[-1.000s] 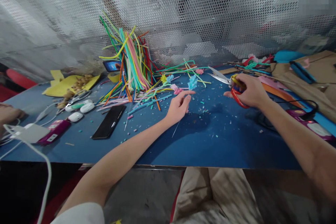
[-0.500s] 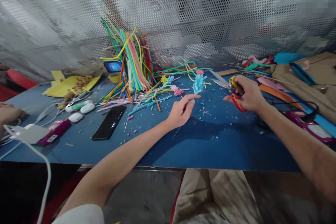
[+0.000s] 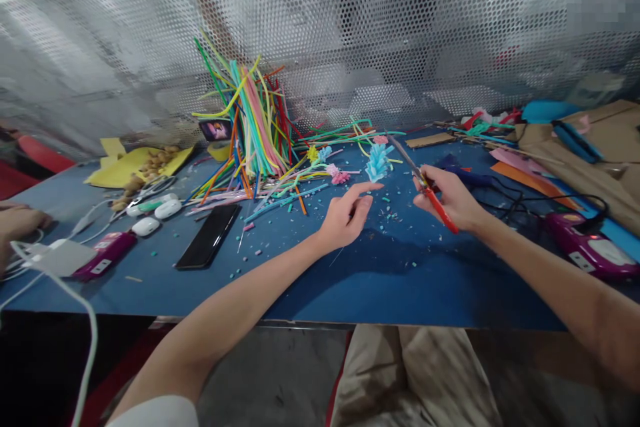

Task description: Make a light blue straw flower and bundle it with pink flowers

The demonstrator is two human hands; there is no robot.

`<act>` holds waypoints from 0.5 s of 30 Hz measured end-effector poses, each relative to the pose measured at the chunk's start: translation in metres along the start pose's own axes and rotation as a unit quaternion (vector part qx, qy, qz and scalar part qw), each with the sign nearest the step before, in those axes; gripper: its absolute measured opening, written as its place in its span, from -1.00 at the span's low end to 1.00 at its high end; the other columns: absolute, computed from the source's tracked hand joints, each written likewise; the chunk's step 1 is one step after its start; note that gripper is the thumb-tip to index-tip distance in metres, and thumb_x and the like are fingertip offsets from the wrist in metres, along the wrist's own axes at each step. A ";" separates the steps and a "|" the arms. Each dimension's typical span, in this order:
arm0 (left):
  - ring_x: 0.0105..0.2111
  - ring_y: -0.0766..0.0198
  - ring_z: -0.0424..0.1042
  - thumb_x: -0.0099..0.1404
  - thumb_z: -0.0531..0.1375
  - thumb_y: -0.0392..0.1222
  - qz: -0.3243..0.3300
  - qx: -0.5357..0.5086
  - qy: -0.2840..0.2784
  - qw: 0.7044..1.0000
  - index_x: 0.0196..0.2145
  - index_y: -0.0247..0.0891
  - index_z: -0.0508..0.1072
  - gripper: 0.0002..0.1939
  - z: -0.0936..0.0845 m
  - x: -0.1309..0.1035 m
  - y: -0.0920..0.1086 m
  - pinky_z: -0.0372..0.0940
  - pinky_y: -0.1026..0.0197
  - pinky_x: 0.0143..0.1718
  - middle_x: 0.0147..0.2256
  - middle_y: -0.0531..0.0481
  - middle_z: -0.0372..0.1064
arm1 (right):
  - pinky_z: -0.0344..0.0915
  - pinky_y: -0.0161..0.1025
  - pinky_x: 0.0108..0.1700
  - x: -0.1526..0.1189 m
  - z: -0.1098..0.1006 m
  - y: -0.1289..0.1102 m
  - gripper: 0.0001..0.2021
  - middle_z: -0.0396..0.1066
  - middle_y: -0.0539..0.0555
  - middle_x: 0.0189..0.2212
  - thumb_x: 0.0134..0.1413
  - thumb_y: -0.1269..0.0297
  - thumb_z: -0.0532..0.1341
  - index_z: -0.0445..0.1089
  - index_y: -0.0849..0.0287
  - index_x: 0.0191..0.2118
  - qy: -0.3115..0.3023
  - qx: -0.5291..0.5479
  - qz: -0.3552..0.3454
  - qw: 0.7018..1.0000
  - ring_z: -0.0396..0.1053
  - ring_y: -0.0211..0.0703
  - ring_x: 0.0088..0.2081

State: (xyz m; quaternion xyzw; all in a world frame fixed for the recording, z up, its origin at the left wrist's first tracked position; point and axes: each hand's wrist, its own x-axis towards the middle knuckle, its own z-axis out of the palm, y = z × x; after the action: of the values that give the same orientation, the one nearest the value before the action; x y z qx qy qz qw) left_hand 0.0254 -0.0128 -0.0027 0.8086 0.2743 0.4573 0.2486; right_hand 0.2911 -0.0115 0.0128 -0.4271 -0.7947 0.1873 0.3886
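My left hand (image 3: 346, 217) is closed in a pinch, its index finger stretched forward at the base of a light blue fuzzy pipe-cleaner flower (image 3: 377, 163). A thin wire sticks out below the palm; the grip itself is partly hidden by the fingers. In my right hand (image 3: 447, 197) are scissors (image 3: 437, 209) with red handles, their blades closed together and pointing up and left near the blue flower. Small pink, yellow and blue pipe-cleaner flowers (image 3: 340, 177) lie left of it. Cut blue bits (image 3: 386, 200) are scattered on the blue table (image 3: 310, 287).
A tall bundle of coloured pipe cleaners (image 3: 255, 120) stands at the back before a perforated metal screen (image 3: 390, 33). A black phone (image 3: 209, 237), white cables and a purple power strip (image 3: 105, 255) lie left. Another purple power strip (image 3: 590, 247) and cardboard (image 3: 590, 140) are right. Another person's hand (image 3: 23, 220) rests far left.
My right hand has moved left and slightly down, and the scissors' blades have gone from spread to closed. My left hand and the blue flower stay almost in place.
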 end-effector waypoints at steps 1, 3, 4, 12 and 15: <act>-0.71 0.44 0.13 0.55 0.02 -0.07 0.006 0.002 0.000 1.000 0.14 -0.25 0.40 -0.65 0.000 0.001 0.000 0.14 0.36 -0.59 -0.68 0.21 0.13 | 0.11 -0.22 -0.39 0.000 0.001 0.000 -0.69 0.17 -0.06 -0.46 0.08 0.06 0.32 0.19 0.07 -0.33 -0.003 -0.006 0.002 1.000 0.09 -0.22 -0.44; -0.71 0.45 0.13 0.55 0.02 -0.10 0.020 0.008 0.000 1.000 0.15 -0.25 0.39 -0.66 -0.001 0.002 0.001 0.13 0.37 -0.60 -0.67 0.22 0.13 | 0.11 -0.22 -0.39 0.000 0.003 0.001 -0.67 0.18 -0.06 -0.46 0.05 0.07 0.36 0.20 0.08 -0.33 -0.001 -0.014 0.006 1.000 0.10 -0.22 -0.44; -0.71 0.46 0.13 0.55 0.02 -0.11 0.025 0.012 0.000 1.000 0.15 -0.25 0.39 -0.66 -0.001 0.002 0.001 0.12 0.37 -0.60 -0.67 0.22 0.13 | 0.10 -0.22 -0.39 0.000 0.003 0.001 -0.67 0.18 -0.06 -0.46 0.04 0.07 0.37 0.20 0.08 -0.33 0.004 -0.016 0.006 1.000 0.11 -0.22 -0.44; -0.70 0.46 0.14 0.54 0.03 -0.14 0.023 0.024 0.002 0.999 0.14 -0.24 0.39 -0.68 -0.001 0.001 -0.002 0.14 0.37 -0.58 -0.66 0.21 0.13 | 0.06 -0.22 -0.43 -0.001 0.004 -0.007 -0.62 0.15 -0.09 -0.53 0.02 0.03 0.40 0.20 0.10 -0.42 0.041 -0.006 0.020 0.999 0.04 -0.26 -0.49; -0.70 0.45 0.14 0.55 0.02 -0.12 0.021 0.020 0.001 1.000 0.14 -0.23 0.39 -0.68 -0.001 0.001 0.000 0.14 0.36 -0.58 -0.66 0.20 0.14 | 0.04 -0.22 -0.45 -0.001 0.005 -0.008 -0.60 0.13 -0.09 -0.55 0.01 -0.01 0.41 0.21 0.10 -0.44 0.043 -0.011 0.032 0.999 0.04 -0.26 -0.49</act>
State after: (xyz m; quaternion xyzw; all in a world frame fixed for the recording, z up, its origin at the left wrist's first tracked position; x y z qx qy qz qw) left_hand 0.0247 -0.0118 -0.0021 0.8183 0.2663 0.4581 0.2226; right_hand 0.2835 -0.0170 0.0143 -0.4640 -0.7654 0.1724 0.4113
